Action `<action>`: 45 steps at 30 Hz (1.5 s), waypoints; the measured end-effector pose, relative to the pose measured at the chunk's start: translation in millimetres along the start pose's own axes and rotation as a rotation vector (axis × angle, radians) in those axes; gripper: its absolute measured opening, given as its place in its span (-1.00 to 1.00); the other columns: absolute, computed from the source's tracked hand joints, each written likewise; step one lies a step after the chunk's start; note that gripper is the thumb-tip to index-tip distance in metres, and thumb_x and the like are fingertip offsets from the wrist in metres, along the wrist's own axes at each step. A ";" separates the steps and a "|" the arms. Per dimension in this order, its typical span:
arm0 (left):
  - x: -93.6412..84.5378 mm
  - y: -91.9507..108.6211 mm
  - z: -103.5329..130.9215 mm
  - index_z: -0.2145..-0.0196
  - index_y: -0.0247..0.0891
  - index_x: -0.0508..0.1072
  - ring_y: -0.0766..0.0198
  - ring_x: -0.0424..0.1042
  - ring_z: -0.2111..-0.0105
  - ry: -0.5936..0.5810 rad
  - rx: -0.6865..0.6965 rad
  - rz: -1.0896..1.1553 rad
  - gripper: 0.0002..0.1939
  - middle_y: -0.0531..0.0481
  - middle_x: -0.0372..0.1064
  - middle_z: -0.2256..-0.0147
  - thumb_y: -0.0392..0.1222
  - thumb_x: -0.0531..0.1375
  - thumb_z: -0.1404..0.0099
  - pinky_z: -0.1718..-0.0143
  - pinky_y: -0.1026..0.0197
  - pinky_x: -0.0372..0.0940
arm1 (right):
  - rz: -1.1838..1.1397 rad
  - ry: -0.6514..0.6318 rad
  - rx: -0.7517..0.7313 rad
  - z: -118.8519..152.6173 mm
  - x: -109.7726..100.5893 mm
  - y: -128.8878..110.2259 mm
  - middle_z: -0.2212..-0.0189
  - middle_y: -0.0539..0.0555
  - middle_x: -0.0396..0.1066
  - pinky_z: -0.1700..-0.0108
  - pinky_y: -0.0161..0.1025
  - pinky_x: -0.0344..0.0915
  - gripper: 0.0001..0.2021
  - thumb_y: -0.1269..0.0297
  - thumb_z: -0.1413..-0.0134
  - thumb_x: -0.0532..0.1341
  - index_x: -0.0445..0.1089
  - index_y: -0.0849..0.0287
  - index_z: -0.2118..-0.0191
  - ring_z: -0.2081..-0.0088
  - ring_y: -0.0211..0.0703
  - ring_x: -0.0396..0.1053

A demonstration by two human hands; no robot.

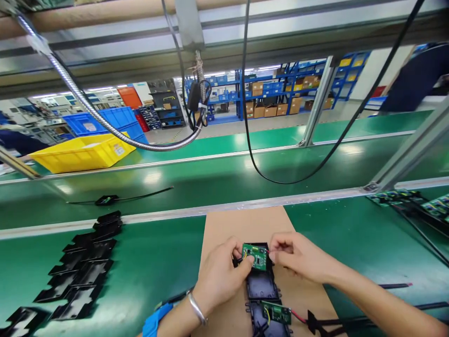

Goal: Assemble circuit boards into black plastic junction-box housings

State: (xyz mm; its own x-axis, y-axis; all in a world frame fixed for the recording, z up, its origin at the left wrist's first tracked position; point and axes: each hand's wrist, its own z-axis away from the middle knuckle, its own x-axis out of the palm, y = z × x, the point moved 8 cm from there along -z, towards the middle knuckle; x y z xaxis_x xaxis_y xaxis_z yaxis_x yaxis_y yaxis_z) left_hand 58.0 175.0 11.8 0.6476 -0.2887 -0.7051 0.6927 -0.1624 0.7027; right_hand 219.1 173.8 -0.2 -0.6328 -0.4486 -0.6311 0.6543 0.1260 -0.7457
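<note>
My left hand (pixel 224 271) pinches the left edge of a small green circuit board (pixel 257 256), thumb on its face. The board lies over the upper end of a black plastic housing (pixel 261 284). My right hand (pixel 286 252) has its fingers closed at the board's right edge, where a bit of red wire shows. Nearer to me, a second green board (pixel 277 312) with yellow and red wires rests on another black housing. Both housings sit on a brown cardboard sheet (pixel 224 229).
Several black plastic covers (pixel 84 262) lie in rows at left. More circuit boards (pixel 403 197) are at far right. Black cables (pixel 431 306) lie at lower right. A yellow bin (pixel 80 152) stands beyond the metal rail. A looped cable (pixel 298 181) and a metal conduit hang ahead.
</note>
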 end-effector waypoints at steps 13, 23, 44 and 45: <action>24.7 -18.9 -37.5 0.35 -0.29 0.26 0.35 0.19 0.47 -0.170 -0.046 0.073 -0.72 0.07 0.25 0.45 0.00 0.15 -0.24 0.48 0.28 0.05 | 0.642 0.093 -0.173 -22.3 0.7 -35.3 0.33 0.05 0.34 0.41 -0.21 -0.06 -0.76 0.35 -0.20 0.03 0.34 0.11 0.06 0.34 -0.08 0.34; 16.3 -18.0 -30.8 -0.10 -0.18 0.31 0.29 0.28 0.16 -0.311 0.129 -0.049 -0.48 0.00 0.26 0.08 -0.28 0.23 -0.17 0.10 0.22 0.23 | 0.590 -0.039 -0.259 -34.9 10.1 -5.7 0.39 -0.03 0.36 0.40 -0.24 -0.11 -0.88 0.36 -0.21 0.13 0.37 0.08 0.18 0.35 -0.21 0.30; 24.4 -18.2 -26.6 0.08 -0.18 0.31 0.26 0.26 0.21 -0.293 0.114 -0.125 -0.73 0.02 0.27 0.16 -0.23 0.14 -0.25 0.17 0.16 0.19 | 0.373 -0.189 -0.394 -40.0 3.1 -9.1 0.28 -0.07 0.45 0.29 -0.30 0.11 -0.83 0.37 -0.12 0.23 0.43 0.07 0.14 0.22 -0.22 0.40; 24.3 -18.7 -26.2 0.08 -0.19 0.31 0.25 0.26 0.21 -0.298 0.109 -0.134 -0.74 0.01 0.27 0.16 -0.22 0.14 -0.25 0.16 0.16 0.19 | 0.376 -0.175 -0.387 -40.2 2.2 -7.8 0.25 -0.06 0.45 0.27 -0.30 0.12 -0.80 0.37 -0.13 0.23 0.43 0.07 0.11 0.21 -0.21 0.40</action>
State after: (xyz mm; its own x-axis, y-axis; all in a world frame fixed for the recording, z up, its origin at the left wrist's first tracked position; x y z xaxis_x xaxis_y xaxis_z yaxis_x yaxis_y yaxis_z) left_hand 69.1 195.7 -21.0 0.4204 -0.5185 -0.7446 0.7170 -0.3131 0.6228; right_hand 196.0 207.4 -4.3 -0.2854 -0.4461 -0.8483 0.6014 0.6057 -0.5209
